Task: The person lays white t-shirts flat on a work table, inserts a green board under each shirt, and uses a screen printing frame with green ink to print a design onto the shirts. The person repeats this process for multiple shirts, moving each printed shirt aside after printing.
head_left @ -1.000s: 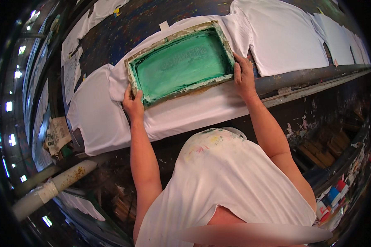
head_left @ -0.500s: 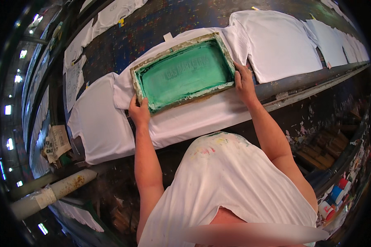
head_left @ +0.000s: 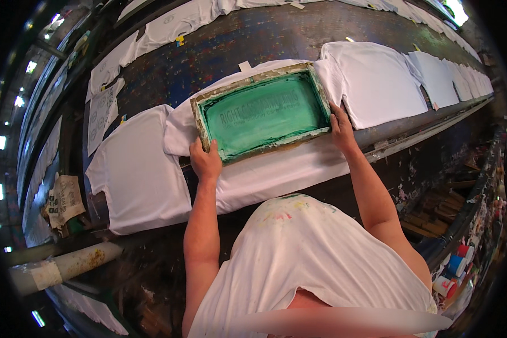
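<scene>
A screen printing frame (head_left: 265, 127), with green mesh and paint-crusted wooden sides, lies over a white T-shirt (head_left: 287, 172) on the long table. Faint lettering shows in the mesh. Gripping the frame's left end is my left hand (head_left: 207, 160), its thumb on the near corner. At the opposite end my right hand (head_left: 342, 130) holds the side with its fingers wrapped along the edge. Most of the shirt's middle is hidden beneath the frame.
White shirts lie on both sides, one at the left (head_left: 141, 174) and one at the right (head_left: 374, 84). More shirts line the table's far edge. A rusty pipe (head_left: 90, 258) juts in at lower left. Paint containers (head_left: 453, 267) stand low at the right.
The view has shifted, so the table's far side shows more and the scene sits lower. Both hands keep their hold on the frame, and more of the mesh lettering is visible.
</scene>
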A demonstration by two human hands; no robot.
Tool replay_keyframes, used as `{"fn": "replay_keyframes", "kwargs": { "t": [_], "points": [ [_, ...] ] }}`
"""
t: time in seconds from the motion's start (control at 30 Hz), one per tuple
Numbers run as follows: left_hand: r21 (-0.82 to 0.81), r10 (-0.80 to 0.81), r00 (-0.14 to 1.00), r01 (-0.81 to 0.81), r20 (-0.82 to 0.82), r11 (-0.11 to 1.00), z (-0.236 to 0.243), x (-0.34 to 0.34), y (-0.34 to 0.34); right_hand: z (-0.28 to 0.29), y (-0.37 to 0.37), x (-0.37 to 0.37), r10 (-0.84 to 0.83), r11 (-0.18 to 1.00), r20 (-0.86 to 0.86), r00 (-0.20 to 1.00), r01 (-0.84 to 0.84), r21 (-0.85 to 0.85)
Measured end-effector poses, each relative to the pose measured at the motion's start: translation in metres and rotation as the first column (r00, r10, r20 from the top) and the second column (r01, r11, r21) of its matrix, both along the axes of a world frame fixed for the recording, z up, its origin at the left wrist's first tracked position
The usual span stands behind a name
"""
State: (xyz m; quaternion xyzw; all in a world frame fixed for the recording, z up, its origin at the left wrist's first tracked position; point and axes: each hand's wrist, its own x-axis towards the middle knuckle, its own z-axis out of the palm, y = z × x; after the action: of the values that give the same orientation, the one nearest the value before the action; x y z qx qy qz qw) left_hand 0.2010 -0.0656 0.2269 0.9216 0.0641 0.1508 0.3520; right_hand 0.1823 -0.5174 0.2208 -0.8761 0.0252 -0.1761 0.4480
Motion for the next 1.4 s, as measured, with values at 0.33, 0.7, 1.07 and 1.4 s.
{"fn": "replay_keyframes", "kwargs": {
  "t": [0.33, 0.7, 1.07, 1.4],
  "points": [
    [-0.274, 0.025, 0.981, 0.029, 0.191, 0.961, 0.042, -0.025, -0.004, 0.059, 0.007, -0.04, 0.025, 0.817, -0.012, 1.0, -0.014, 0.576],
    [-0.908, -0.413, 0.898, 0.289, 0.149, 0.302, 0.074, -0.003, -0.016, 0.128, 0.033, -0.13, -0.129, 0.406, 0.214, 0.968, -0.145, 0.902],
    [-0.86, -0.555, 0.788, 0.455, 0.267, 0.232, 0.046, 0.047, -0.007, 0.113, 0.098, -0.176, -0.289, 0.536, 0.336, 0.896, -0.139, 0.833],
    [-0.905, -0.627, 0.686, 0.418, 0.369, -0.075, 0.002, 0.072, -0.016, 0.111, 0.146, -0.209, -0.399, 0.536, 0.362, 0.842, -0.106, 0.837]
  ]
}}
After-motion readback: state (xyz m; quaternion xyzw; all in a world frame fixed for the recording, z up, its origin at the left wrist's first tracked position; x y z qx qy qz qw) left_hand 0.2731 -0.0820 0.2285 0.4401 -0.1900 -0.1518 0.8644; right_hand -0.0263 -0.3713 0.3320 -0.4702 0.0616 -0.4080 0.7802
